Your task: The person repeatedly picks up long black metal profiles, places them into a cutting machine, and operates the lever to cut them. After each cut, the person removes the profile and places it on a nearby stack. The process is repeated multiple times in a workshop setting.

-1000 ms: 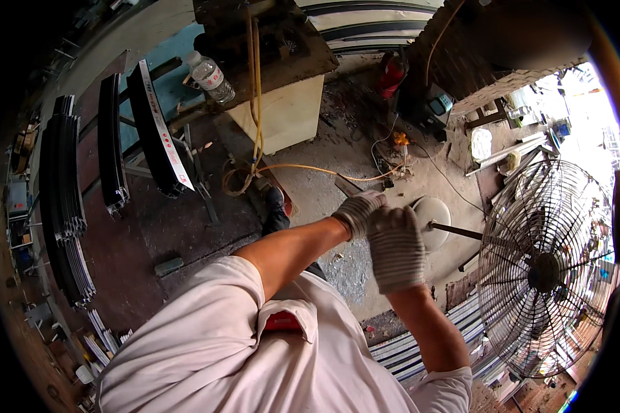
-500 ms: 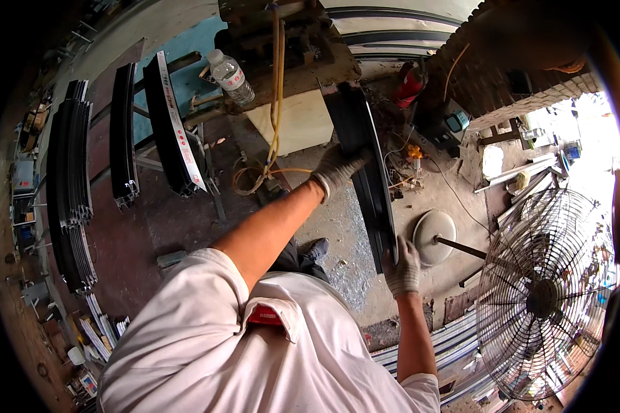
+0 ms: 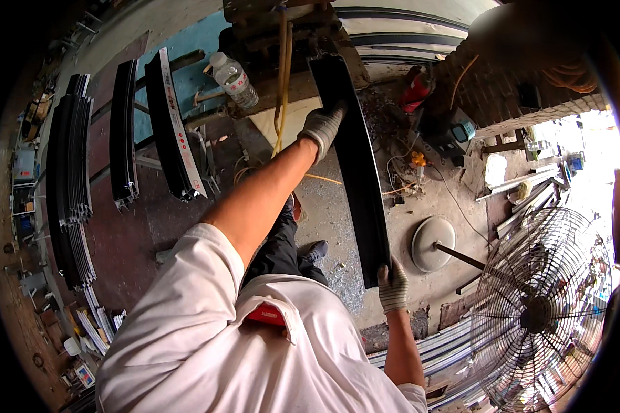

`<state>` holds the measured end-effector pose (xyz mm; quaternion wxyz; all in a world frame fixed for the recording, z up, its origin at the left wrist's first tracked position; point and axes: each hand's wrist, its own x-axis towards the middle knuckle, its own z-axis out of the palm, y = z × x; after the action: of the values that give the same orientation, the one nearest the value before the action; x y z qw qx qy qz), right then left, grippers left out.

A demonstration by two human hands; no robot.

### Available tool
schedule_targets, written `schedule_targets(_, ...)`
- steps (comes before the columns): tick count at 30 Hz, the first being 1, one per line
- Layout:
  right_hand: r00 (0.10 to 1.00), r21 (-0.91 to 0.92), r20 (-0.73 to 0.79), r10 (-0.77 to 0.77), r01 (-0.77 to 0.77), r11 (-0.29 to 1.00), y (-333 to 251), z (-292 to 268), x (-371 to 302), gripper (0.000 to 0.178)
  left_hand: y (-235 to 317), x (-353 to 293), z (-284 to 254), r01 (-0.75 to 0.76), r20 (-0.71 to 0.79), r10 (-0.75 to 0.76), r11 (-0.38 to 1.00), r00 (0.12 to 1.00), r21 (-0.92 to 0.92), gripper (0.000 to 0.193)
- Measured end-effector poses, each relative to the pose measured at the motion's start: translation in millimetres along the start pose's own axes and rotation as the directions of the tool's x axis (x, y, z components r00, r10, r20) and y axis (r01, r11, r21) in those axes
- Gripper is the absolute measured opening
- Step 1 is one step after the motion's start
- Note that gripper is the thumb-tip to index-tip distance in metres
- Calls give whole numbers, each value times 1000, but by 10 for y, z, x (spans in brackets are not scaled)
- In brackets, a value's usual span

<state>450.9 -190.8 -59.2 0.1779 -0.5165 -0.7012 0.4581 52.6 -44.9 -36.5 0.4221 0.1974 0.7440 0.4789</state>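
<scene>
Both my hands, in striped knit work gloves, hold a long flat black profile (image 3: 359,172). It runs lengthwise in front of me, from beside the dark machine at the far end to my right side, broad black face up. My left hand (image 3: 323,129) grips its left edge toward the far end, thumb on top. At the near end, my right hand (image 3: 393,285) closes on the right corner, its thumb along the edge. The fingers under the profile are hidden.
A dark machine (image 3: 282,41) with hanging yellow hoses (image 3: 283,82) stands ahead, a plastic bottle (image 3: 234,80) at its left. Stacked black profiles (image 3: 72,151) lie left on a rack. To the right are a caged fan (image 3: 537,313), its round base (image 3: 432,244) and a red extinguisher (image 3: 415,89).
The profile has tipped from a steep angle to flat, showing its broad face, and its far end has shifted away and left. My left hand went farther away with it; my right came slightly nearer.
</scene>
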Motion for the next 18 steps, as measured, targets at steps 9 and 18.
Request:
schedule_targets(9,1000,117,-28,11,-8,993,-518,-135,14,49,259,93,-60,120,76,-116,992,990,-47,83)
schedule_targets(18,997,142,-83,-1,13,990,-1123,-288,84,52,405,252,-86,169,98,-161,983,982,-76,78)
